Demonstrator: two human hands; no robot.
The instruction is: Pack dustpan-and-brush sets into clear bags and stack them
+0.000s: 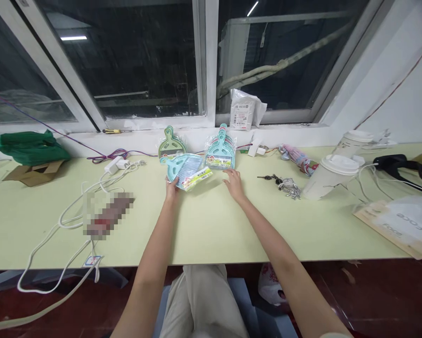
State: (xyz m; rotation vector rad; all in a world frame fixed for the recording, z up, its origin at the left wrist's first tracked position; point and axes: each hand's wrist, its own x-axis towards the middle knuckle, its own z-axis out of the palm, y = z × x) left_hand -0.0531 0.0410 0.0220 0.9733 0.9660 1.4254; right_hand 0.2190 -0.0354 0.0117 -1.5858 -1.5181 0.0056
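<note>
My left hand [172,188] grips a light blue mini dustpan and brush set [186,170] by its edge, tilted above the table. The set is in clear wrapping with a yellow-green label. Over the table, my right hand [234,184] holds nothing, its fingers apart and a little bent. Just beyond it, a stack of similar wrapped dustpan sets [220,150], light blue in front, leans against the wall under the window. A green dustpan set [171,143] leans there too, left of the stack and partly covered by the held one.
White cables [61,220] and a blurred-out object [108,216] lie on the left, near a green bag [31,148]. Keys [288,187], paper cups [332,176] and a paper bag [401,223] are on the right. A white package [242,112] stands on the sill.
</note>
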